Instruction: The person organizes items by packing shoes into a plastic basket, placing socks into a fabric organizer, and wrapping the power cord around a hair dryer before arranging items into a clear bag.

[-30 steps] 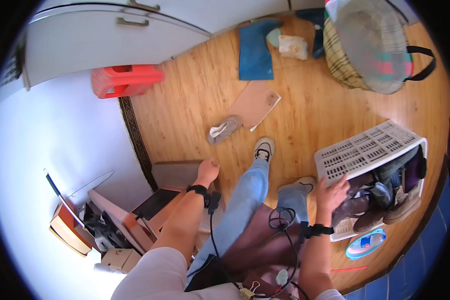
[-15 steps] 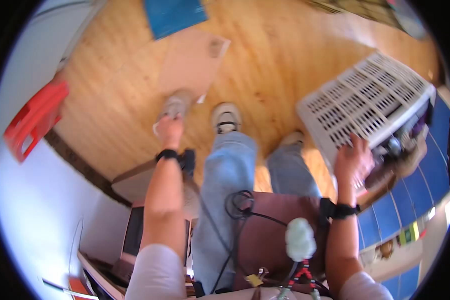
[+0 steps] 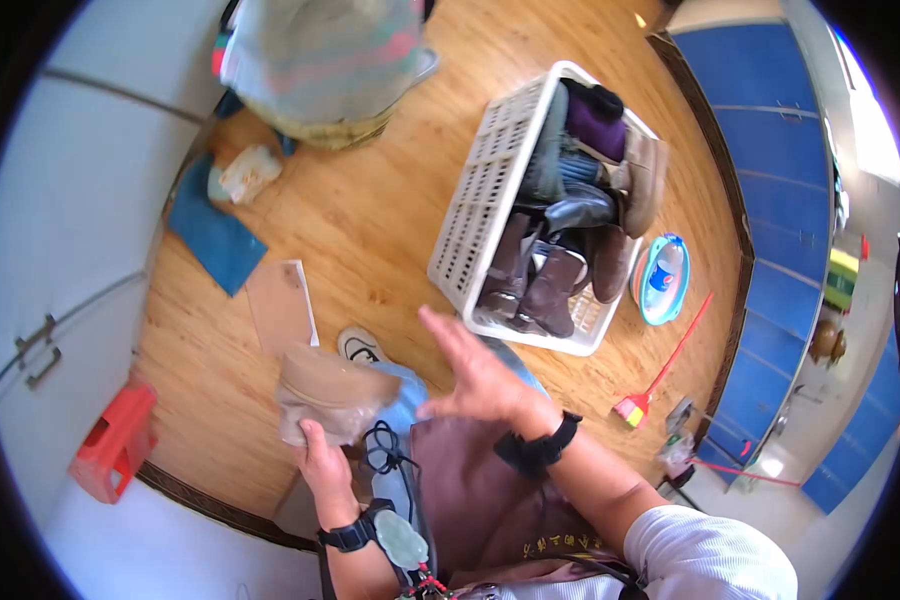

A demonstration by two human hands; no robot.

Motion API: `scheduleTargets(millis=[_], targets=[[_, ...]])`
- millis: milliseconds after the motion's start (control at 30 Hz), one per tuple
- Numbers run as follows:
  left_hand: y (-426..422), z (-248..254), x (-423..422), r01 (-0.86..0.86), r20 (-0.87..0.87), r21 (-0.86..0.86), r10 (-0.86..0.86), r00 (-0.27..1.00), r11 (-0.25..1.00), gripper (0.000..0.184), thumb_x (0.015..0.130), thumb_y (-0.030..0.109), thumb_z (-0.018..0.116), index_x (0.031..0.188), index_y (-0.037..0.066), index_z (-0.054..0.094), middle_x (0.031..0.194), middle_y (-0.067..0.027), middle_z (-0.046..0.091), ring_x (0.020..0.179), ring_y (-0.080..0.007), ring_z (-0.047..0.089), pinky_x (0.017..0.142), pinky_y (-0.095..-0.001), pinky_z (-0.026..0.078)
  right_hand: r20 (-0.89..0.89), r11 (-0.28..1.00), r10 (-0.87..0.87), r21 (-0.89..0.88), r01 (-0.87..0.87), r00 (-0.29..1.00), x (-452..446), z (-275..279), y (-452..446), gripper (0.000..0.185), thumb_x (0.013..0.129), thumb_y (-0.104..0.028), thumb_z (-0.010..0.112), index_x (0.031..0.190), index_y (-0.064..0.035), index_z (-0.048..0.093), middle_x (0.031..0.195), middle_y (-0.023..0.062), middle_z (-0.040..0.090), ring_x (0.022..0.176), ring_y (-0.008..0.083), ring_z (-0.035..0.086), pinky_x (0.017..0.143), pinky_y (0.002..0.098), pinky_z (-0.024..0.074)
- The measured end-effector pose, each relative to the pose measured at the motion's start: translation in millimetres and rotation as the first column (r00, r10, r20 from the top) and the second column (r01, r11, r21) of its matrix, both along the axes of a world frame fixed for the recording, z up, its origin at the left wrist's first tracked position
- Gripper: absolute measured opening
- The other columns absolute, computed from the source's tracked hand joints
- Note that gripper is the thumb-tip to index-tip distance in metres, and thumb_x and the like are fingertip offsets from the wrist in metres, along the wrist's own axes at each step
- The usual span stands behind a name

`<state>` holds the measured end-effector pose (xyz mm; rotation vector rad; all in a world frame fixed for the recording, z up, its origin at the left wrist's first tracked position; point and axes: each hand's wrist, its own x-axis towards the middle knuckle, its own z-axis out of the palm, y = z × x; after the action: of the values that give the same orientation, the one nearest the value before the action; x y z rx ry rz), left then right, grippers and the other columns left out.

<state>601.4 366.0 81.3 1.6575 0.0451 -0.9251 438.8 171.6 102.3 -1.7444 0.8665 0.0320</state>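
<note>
My left hand (image 3: 325,465) grips a tan shoe-like item (image 3: 335,385) with a pale, translucent-looking lower part; motion blurs its details. To the right of it, my right hand (image 3: 485,375) is raised with fingers spread, holding nothing. Just beyond that hand stands a white slatted plastic basket (image 3: 475,200), slightly turned. It is filled with footwear, among it a brown boot (image 3: 553,292), a beige shoe (image 3: 645,180), a black shoe (image 3: 582,208) and a purple piece (image 3: 592,130). My lap is covered by a brown apron (image 3: 470,480).
A pinkish-brown sheet (image 3: 278,300) and a blue sheet (image 3: 215,225) lie on the floor. Also around me are a red stool (image 3: 115,440), a blue basin (image 3: 660,310) with a bottle, a red-handled broom (image 3: 670,365), a large covered bundle (image 3: 320,60) and blue cabinets (image 3: 785,210).
My left hand has lifted the tan item from the floor toward my lap. My right hand has let go of the basket and opened. The view has swung toward the right.
</note>
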Motion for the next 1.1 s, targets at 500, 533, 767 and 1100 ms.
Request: scheduleTargets(millis=[500,533,767,1100], targets=[[-190.1,5.2,-186.2,0.274,-0.67,-0.18,-0.322,0.669,0.945,0.039,0.094,0.029,0.047,0.119,-0.001,0.05,0.116,-0.0144,0.057,0.11,-0.0246,0.053,0.092,-0.0378,0.044,-0.261,0.841,-0.531,-0.273,0.467,0.806,-221.2,30.6,-11.8,0.109,0.056,-0.046,0.078,0.142,-0.0107,0.02,0.103,0.0197,0.048,0.096,0.0376,0.048,0.087,0.0439,0.0392],[-195.8,2.3,-191.7,0.295,-0.666,-0.177,-0.335,0.667,0.939,0.039,0.094,0.029,0.047,0.119,-0.001,0.05,0.116,-0.0144,0.057,0.11,-0.0246,0.053,0.092,-0.0378,0.044,-0.331,0.809,-0.586,-0.277,0.518,0.739,-233.7,14.6,-9.7,0.109,0.057,-0.047,0.077,0.142,-0.0111,0.019,0.106,0.0216,0.048,0.098,0.0385,0.048,0.088,0.044,0.0391],[-199.2,-0.4,-180.4,0.542,-0.362,-0.041,-0.519,0.775,0.839,0.033,0.094,0.026,0.047,0.108,-0.003,0.054,0.097,-0.015,0.063,0.084,-0.0193,0.063,0.073,-0.0292,0.051,-0.399,0.534,-0.841,-0.504,0.679,0.365,-265.2,-16.3,-55.1,0.108,0.06,-0.047,0.075,0.141,-0.0055,0.017,0.109,0.0239,0.048,0.103,0.0389,0.046,0.09,0.0468,0.0365],[-131.7,-18.0,-184.5,0.658,-0.421,0.221,-0.539,0.73,0.719,0.03,0.094,0.026,0.048,0.105,-0.001,0.055,0.092,-0.0134,0.064,0.079,-0.0177,0.063,0.068,-0.0276,0.051,-0.734,0.721,-0.622,-0.4,0.566,0.273,-226.8,-97.3,-84.1,0.111,0.066,-0.049,0.073,0.14,0.0033,0.008,0.118,0.0254,0.042,0.099,0.0358,0.056,0.083,0.0374,0.0482]])
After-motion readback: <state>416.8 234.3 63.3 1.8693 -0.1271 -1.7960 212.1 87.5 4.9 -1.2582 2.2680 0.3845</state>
